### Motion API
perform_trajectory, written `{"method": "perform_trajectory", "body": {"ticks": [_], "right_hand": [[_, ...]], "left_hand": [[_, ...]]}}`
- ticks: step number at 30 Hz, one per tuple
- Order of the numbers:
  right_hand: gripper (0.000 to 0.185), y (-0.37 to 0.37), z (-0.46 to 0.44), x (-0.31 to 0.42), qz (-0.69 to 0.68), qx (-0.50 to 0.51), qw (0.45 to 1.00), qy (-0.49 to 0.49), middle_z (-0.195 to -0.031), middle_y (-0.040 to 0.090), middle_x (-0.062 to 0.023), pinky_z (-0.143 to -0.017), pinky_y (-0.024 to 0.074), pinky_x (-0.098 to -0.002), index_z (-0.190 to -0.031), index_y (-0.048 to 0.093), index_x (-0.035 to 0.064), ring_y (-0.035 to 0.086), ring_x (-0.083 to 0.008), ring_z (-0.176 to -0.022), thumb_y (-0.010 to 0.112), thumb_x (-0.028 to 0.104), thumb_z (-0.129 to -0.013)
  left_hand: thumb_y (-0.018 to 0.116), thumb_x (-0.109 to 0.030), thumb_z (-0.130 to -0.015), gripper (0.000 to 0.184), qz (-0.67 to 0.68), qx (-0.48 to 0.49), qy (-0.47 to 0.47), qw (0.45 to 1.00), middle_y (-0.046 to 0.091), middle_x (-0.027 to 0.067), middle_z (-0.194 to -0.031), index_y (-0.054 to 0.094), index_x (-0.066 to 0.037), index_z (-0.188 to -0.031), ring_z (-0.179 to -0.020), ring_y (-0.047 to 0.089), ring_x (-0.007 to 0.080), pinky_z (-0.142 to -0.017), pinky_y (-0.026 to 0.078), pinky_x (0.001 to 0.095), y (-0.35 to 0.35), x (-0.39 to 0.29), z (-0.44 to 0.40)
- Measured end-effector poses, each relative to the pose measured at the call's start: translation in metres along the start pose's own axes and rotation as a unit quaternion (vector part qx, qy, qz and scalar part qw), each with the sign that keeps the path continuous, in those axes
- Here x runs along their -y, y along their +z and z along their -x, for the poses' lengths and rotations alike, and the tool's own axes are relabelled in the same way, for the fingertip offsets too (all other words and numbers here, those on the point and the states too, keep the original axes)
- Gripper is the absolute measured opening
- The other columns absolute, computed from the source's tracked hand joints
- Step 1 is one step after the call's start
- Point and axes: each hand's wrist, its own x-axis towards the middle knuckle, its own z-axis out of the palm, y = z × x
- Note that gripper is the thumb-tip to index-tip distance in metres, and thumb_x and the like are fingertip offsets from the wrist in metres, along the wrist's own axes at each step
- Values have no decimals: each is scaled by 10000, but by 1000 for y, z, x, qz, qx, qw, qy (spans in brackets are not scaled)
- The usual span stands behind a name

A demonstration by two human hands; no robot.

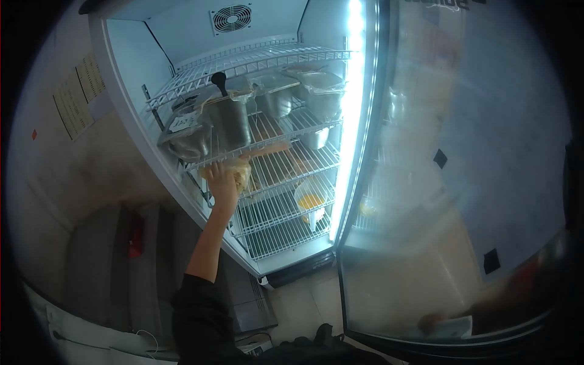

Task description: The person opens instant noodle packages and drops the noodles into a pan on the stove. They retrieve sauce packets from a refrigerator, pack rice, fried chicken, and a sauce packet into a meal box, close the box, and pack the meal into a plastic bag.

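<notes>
The left hand [224, 184] reaches inside the fridge [295, 252] and touches a yellowish plastic bag [241, 173]. Its fingers lie over the bag, but I cannot tell if they are closed around it. The bag is just beside this hand, on its right, below the wire shelf [278, 139] with the metal containers [228, 125]. A black handle [219, 83] stands up above the hand. Lower and to its right is a pale container [311, 201] with yellow content. The right hand is out of view.
</notes>
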Motion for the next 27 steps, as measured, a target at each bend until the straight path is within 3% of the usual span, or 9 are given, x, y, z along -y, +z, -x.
{"method": "perform_trajectory", "body": {"ticks": [4,6,8,9,12,17,19,27], "right_hand": [[410,-1,0,2,-1,11,1000,0,-1041,542,-113,-773,472,-327,-1144,454,13,551,-215,-916,382,343,-911],[406,-1,0,3,-1,18,1000,-3,-1040,542,-113,-773,472,-327,-1140,456,14,551,-215,-914,384,341,-911],[402,-1,1,3,-6,24,1000,-5,-1039,543,-114,-772,472,-327,-1136,458,15,552,-215,-913,385,339,-910],[400,-2,2,5,-9,28,1000,-5,-1039,543,-114,-772,472,-327,-1134,459,15,552,-215,-912,386,338,-909],[394,-2,6,6,-15,38,999,-6,-1037,543,-114,-771,472,-327,-1129,462,16,552,-214,-909,389,334,-908],[384,2,19,8,-21,60,998,-8,-1035,545,-115,-770,472,-327,-1120,467,18,553,-213,-905,394,329,-906],[380,3,24,8,-21,65,998,-8,-1034,545,-115,-770,472,-327,-1116,469,19,554,-213,-904,396,327,-905],[364,11,31,16,-16,90,996,-18,-1030,547,-117,-768,472,-327,-1102,476,22,555,-212,-897,404,318,-902]], "left_hand": [[558,-199,-746,202,24,16,11,1000,511,38,-1122,669,-97,-881,-1070,421,212,-873,312,348,3,4,-2],[604,-206,-720,251,62,35,13,997,501,47,-1140,656,-84,-934,-1088,416,218,-879,316,358,4,5,0],[667,-228,-676,338,90,-53,54,993,487,55,-1162,641,-70,-974,-1109,405,222,-890,317,365,6,8,2],[713,-242,-632,415,91,-19,56,994,466,49,-1187,628,-59,-994,-1123,395,226,-894,316,387,3,10,2],[715,-249,-632,414,128,14,76,989,448,26,-1215,628,-49,-983,-1129,388,224,-893,314,408,-4,19,8],[709,-209,-615,352,156,-45,89,983,455,6,-1168,642,-50,-922,-1119,387,219,-883,291,457,-17,38,25],[683,-165,-644,160,240,-40,16,970,450,17,-1163,653,-60,-761,-1108,394,204,-867,295,492,-49,44,27],[712,-134,-601,200,257,-100,5,961,462,12,-1077,623,-58,-763,-1075,406,221,-832,321,453,-61,49,38]]}}
